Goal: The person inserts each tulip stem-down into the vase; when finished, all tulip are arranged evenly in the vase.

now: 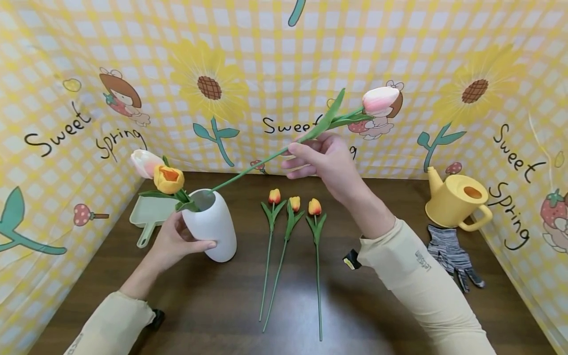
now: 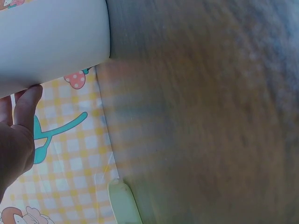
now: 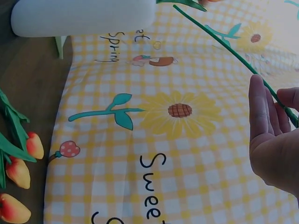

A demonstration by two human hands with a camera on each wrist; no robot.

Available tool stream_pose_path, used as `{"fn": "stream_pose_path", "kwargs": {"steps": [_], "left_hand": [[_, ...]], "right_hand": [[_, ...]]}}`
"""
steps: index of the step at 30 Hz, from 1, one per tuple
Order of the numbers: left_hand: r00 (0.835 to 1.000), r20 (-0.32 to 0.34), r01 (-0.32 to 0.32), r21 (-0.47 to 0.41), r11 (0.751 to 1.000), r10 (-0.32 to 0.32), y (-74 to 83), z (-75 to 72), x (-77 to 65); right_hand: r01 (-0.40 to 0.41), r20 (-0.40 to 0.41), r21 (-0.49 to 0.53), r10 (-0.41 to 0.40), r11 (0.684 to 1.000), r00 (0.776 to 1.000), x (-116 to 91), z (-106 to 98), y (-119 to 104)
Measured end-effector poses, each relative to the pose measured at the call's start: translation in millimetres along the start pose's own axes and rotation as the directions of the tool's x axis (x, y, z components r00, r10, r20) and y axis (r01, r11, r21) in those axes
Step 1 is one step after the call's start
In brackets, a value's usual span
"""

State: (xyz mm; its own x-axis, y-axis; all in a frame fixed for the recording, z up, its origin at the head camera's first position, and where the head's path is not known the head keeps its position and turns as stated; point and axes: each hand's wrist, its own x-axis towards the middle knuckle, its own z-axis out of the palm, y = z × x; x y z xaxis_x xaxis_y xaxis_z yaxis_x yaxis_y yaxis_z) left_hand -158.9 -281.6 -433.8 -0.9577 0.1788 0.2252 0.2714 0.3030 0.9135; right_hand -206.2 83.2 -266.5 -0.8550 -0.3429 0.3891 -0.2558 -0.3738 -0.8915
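My left hand [image 1: 175, 236] grips a white vase [image 1: 217, 231] around its side, thumb across the front. A white-pink tulip [image 1: 146, 163] and an orange-yellow tulip [image 1: 168, 179] stand in the vase, leaning left over its rim. With its thumb and fingers, my right hand [image 1: 330, 162] pinches the green stem of another pink-white tulip [image 1: 380, 101], its bloom pointing up to the right. That stem's lower end is right by the vase mouth; in the right wrist view the stem tip [image 3: 176, 7] shows just beyond the vase [image 3: 84, 18].
Three red-yellow tulips [image 1: 314, 207] lie on the brown table [image 1: 213, 310], stems toward me. A pale green dustpan [image 1: 153, 212] lies behind the left hand. At the right are a yellow watering can [image 1: 454, 199] and a grey glove [image 1: 448, 251]. Checked cloth [image 1: 275, 64] walls the table.
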Motion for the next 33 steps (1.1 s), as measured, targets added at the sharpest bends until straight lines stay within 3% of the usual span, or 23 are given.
{"fn": "stream_pose_path", "kwargs": {"steps": [14,21,26,29,33], "left_hand": [[1.000,0.005,-0.016,0.004,1.000,0.016,1.5,-2.0,2.5],[1.000,0.010,-0.009,0.002,1.000,0.009,-1.1,-3.4,-1.9],[1.000,-0.004,-0.017,0.009,1.000,0.017,0.5,-6.2,-2.2],[1.000,0.003,-0.020,0.007,1.000,0.020,0.3,-4.5,-0.9],[1.000,0.012,-0.009,0.005,1.000,0.009,-0.7,-2.7,-1.0]], "right_hand": [[0.073,0.095,-0.104,-0.063,0.992,0.993,8.0,13.9,9.2],[0.022,0.117,-0.251,0.007,0.968,0.993,7.5,27.5,11.2],[0.017,0.145,-0.298,0.028,0.954,0.989,13.0,40.7,8.8],[0.034,0.167,-0.363,0.029,0.931,0.986,15.6,46.2,10.0],[0.051,0.203,-0.479,0.054,0.876,0.978,18.4,56.0,15.8]]}}
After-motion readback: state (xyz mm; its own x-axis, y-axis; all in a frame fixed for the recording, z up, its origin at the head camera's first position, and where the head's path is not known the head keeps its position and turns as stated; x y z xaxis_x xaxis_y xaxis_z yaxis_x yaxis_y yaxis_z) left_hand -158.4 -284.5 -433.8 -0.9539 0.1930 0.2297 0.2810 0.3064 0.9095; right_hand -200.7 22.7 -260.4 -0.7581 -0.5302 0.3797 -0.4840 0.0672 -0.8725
